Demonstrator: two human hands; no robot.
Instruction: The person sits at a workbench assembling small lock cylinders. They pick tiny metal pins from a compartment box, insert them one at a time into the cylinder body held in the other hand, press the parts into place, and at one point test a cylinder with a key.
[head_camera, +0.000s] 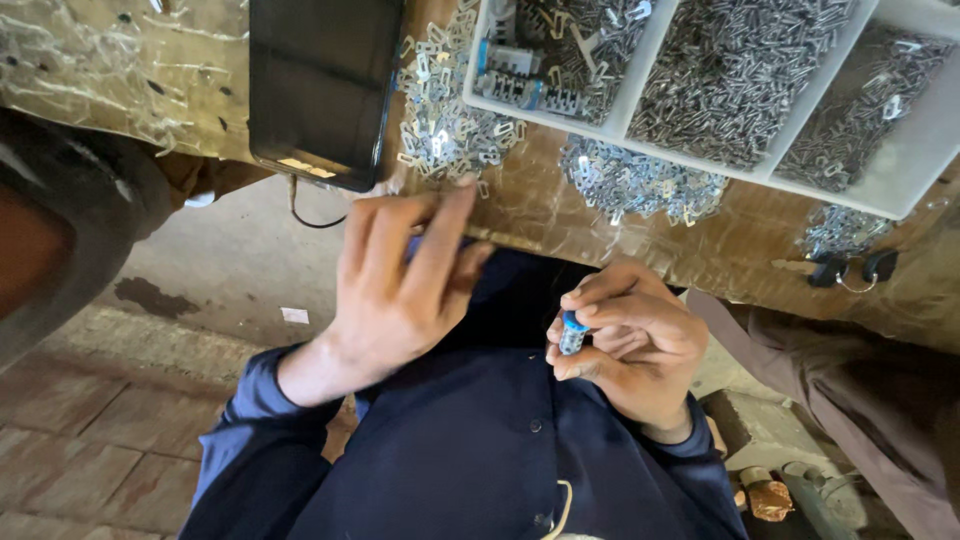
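Holding a small blue-capped part (572, 334) pinched in my right hand (625, 345), I have my left hand (400, 285) up beside it, fingers loosely curled, possibly gripping a clip. Piles of metal clips (450, 120) just beyond remain; assembly looks barely begun.

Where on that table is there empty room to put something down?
Bare brown table shows between the two heaps of flat metal clips and along the near edge, left of the keys. The white divided tray and the dark tablet crowd everything else.
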